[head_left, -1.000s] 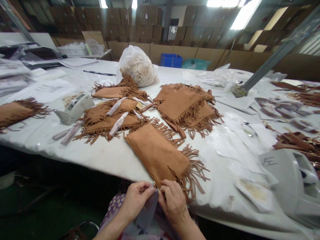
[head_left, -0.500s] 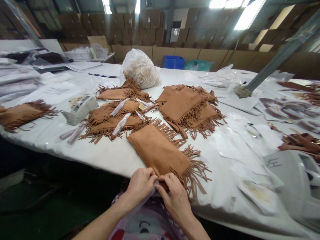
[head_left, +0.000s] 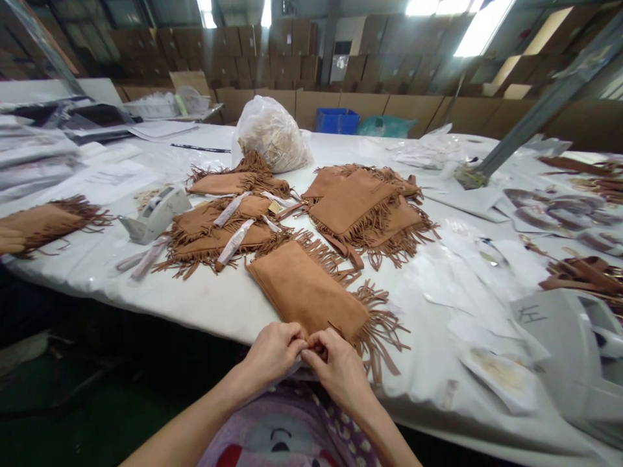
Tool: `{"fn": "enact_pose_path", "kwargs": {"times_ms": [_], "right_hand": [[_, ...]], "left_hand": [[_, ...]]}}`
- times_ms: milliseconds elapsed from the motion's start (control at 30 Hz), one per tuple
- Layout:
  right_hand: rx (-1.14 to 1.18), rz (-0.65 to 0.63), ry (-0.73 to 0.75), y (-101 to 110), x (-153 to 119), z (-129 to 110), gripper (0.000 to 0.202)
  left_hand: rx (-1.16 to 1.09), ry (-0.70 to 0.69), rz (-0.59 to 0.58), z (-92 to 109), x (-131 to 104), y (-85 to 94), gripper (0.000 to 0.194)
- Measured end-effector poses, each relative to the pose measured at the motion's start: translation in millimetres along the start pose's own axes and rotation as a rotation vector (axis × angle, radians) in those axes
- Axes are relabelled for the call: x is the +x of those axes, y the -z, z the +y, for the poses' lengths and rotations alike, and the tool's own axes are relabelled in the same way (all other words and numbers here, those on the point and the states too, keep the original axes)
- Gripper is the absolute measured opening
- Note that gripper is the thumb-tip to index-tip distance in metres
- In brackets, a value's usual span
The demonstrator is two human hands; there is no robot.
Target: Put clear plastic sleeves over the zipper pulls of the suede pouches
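Note:
A tan fringed pouch (head_left: 309,292) lies at the table's front edge, its fringe spread to the right and behind. At its near edge my left hand (head_left: 280,347) is closed in a pinch, fingertips meeting those of my right hand (head_left: 333,360), which is pinched too. What the fingertips grip is hidden between them. Behind lies a pile of fringed pouches (head_left: 357,204). To the left, more pouches (head_left: 219,227) carry straps wrapped in white (head_left: 235,243).
A tape dispenser (head_left: 158,214) stands left, and a larger one (head_left: 567,357) at the right front. A stuffed plastic bag (head_left: 272,136) sits farther back. Another person's hand (head_left: 10,241) touches a pouch (head_left: 46,226) at the far left. A metal post (head_left: 540,120) slants at the right.
Both my hands have shifted slightly, fingertips now closer together, and the whitish plastic below them shows less. Another person's hand has come into view on the far-left pouch.

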State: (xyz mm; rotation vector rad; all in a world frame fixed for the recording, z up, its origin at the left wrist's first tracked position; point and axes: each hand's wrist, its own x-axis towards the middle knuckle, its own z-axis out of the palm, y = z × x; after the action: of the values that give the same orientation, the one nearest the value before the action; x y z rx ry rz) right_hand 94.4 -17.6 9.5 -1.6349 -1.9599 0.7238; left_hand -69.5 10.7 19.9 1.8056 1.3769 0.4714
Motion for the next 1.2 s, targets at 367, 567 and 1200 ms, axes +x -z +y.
{"fn": "enact_pose_path", "kwargs": {"times_ms": [367, 567, 1200], "right_hand": [[-0.24, 0.136, 0.088, -20.9, -6.0, -0.5, 0.005], [-0.206, 0.087, 0.11, -16.8, -3.1, 0.5, 0.009], [-0.136, -0.031, 0.03, -5.8, 6.4, 0.8, 0.017]], "left_hand": [[-0.321, 0.141, -0.106, -8.8, -3.1, 14.5, 0.018], [-0.263, 0.238, -0.251, -14.2, -18.7, 9.2, 0.028], [-0.36, 0.274, -0.173, -21.7, -15.2, 8.4, 0.061]]}}
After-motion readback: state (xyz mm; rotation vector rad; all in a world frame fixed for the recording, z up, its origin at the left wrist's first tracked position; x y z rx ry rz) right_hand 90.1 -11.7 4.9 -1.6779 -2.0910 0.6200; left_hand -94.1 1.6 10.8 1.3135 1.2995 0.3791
